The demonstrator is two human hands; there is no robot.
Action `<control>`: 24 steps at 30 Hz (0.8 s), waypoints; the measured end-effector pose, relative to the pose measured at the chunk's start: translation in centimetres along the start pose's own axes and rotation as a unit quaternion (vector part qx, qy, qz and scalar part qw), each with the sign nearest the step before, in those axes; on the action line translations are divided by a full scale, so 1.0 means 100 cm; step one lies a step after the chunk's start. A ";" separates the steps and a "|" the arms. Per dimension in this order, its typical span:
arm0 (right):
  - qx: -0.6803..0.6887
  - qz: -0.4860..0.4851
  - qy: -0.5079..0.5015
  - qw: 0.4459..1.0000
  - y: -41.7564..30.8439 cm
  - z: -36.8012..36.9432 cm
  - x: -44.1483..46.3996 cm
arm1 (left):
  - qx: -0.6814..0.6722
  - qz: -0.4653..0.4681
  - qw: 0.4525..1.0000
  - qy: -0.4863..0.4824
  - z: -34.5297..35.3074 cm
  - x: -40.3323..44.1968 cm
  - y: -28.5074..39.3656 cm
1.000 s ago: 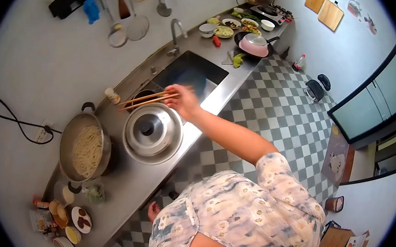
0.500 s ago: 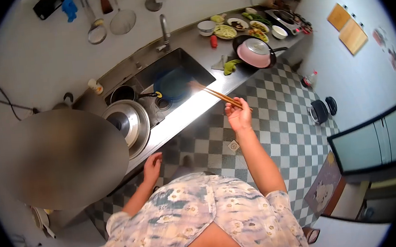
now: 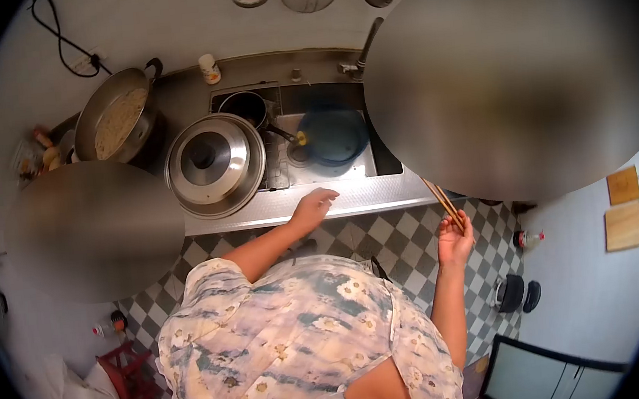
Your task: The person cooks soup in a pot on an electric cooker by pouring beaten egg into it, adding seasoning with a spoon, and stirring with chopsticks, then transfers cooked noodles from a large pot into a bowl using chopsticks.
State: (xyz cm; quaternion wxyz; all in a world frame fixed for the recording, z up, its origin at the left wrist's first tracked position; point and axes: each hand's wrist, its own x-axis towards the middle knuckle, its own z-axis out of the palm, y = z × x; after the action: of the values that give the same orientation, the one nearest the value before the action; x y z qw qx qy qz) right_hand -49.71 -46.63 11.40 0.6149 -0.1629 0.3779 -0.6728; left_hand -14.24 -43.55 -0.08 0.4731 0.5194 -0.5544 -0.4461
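My right hand [image 3: 455, 242] is closed around a pair of wooden chopsticks [image 3: 441, 198], held off the front of the counter. Their far tips run into a blurred patch, so what they touch is hidden. My left hand [image 3: 316, 209] hangs at the counter's front edge [image 3: 260, 214] with nothing in it, fingers loosely stretched. Nearby lies a large steel lid [image 3: 237, 142] with a dark knob. Behind it stands a small dark pan [image 3: 244, 106], its handle reaching toward a blue basin [image 3: 335, 139] in the sink [image 3: 359, 170].
At the back left a wide wok [image 3: 147, 123] contains pale food [image 3: 121, 118]. A white bottle [image 3: 209, 69] stands by the wall, and a faucet [image 3: 368, 47] rises behind the sink. Two large blurred patches hide parts of the scene. Cutting boards [image 3: 623, 228] hang at right.
The view has swung left, bringing the wok with pale food into sight. My left hand has moved up and right to the counter edge. My right hand still grips the chopsticks, now lower.
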 end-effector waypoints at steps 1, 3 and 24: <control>-0.012 -0.002 -0.008 1.000 -0.002 -0.001 0.008 | 0.004 0.005 1.000 0.004 0.001 0.005 0.007; -0.035 0.015 0.003 0.999 -0.002 0.001 0.025 | 0.036 -0.002 0.998 0.043 0.000 0.006 0.022; -0.123 0.064 -0.233 0.962 -0.074 -0.005 0.142 | -0.062 -0.141 0.933 0.325 0.183 -0.100 0.020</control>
State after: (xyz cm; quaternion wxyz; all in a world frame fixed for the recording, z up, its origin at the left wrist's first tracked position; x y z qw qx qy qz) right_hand -57.94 -60.28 12.87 0.7030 -0.3651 0.3137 -0.5236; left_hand -32.50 -33.36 -1.59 0.5904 0.6787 -0.2627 -0.3490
